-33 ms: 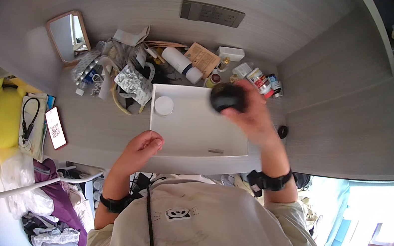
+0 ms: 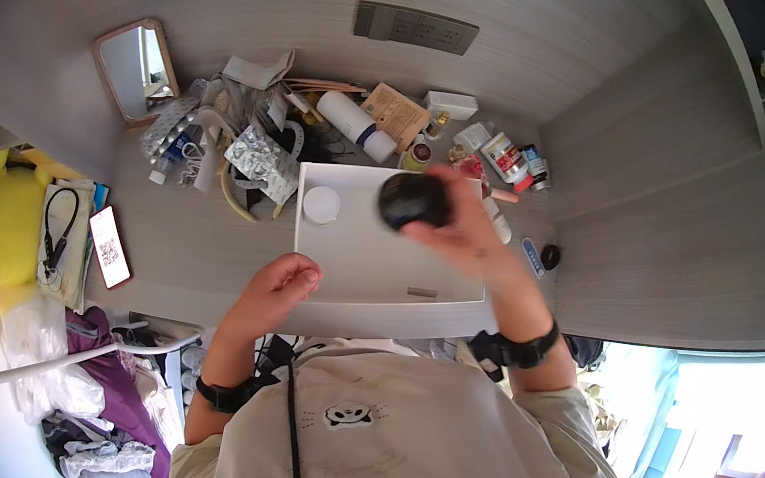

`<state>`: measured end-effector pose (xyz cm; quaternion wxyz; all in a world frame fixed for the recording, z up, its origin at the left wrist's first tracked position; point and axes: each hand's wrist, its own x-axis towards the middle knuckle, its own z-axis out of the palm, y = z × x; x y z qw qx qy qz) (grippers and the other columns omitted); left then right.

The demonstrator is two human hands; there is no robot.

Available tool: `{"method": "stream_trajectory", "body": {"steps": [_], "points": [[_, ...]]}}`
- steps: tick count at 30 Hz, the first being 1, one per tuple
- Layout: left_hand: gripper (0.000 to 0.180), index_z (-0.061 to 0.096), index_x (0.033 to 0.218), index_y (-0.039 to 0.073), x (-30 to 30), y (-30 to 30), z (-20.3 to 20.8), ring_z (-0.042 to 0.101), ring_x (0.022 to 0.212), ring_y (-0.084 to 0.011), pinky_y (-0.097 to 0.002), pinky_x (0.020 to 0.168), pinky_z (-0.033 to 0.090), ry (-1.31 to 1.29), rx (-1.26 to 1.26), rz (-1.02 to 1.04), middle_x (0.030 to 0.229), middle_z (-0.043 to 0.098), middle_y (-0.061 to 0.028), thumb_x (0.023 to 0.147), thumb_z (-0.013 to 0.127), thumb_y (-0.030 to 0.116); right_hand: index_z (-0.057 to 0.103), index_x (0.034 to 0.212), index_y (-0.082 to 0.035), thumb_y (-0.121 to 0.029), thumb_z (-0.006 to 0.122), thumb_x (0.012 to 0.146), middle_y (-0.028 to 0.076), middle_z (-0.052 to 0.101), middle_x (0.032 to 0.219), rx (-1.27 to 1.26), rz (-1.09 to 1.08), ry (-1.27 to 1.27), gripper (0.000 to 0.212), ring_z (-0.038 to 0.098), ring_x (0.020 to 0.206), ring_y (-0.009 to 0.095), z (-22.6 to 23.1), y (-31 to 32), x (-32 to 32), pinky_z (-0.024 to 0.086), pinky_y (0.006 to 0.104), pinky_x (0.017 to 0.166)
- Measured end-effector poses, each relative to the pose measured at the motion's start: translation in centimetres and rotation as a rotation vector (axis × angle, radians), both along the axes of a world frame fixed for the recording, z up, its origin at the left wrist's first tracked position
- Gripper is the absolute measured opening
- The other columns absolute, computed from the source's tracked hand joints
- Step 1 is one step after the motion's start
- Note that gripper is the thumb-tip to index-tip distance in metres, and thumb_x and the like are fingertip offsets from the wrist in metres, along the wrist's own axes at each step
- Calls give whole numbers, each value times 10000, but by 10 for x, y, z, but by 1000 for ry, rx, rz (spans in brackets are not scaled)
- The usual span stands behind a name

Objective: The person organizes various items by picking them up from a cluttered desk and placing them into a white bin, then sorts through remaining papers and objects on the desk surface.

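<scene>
Black round thing [image 2: 414, 202] above white box [image 2: 365, 258], right hand [image 2: 465, 221] grip clamped on its right side. Probably stiff, smooth, maybe slippery; weight unclear; best held round the sides. Left hand [image 2: 275, 288] grip curled together, nothing visible inside. Phone [image 2: 110, 247] shows code; bottle [image 2: 506, 159] print too small.

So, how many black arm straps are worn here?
2: left strap, up the arm from the left hand; right strap, likewise from the right hand, holding a black round object. Others could be hidden.
</scene>
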<state>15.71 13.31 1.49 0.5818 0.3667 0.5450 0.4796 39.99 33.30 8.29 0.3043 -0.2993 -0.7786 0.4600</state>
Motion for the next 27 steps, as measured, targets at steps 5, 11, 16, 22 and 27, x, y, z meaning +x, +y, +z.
{"method": "stream_trajectory", "body": {"steps": [5,11,16,22,27], "points": [[144,568,966,54,-4,-6,-3,474,710,-65,-207,648,405,-2,27,-10,820,548,14,944,521,189,413,1261,-25,-247,801,696,162,532,1178,-265,276,-306,721,535,1090,233,-44,-40,-79,449,349,917],[162,567,964,43,-11,-17,-7,476,706,-68,-214,637,404,-96,0,28,818,542,11,950,519,197,462,1230,-85,-120,754,658,199,520,1103,9,403,-419,643,512,1015,385,-97,-51,-100,415,396,926],[174,570,960,37,-18,-14,-17,471,689,-65,-209,627,398,-133,11,-24,798,537,13,949,524,205,464,1245,-190,-100,784,620,198,445,1153,209,403,-723,708,525,1023,406,-103,-51,-111,472,448,863],[192,577,945,43,-26,-10,-9,461,662,-58,-208,604,392,-115,-66,-39,762,531,17,949,523,227,433,1271,-171,-96,793,632,198,442,1166,248,446,-745,737,539,1006,411,-105,-53,-119,483,446,835],[201,580,940,56,-28,2,-4,461,657,-58,-205,592,384,-142,-42,-46,750,527,18,946,530,250,457,1253,-73,-112,732,751,181,491,1122,190,479,-491,574,559,982,312,-90,-44,-99,487,379,812]]}}
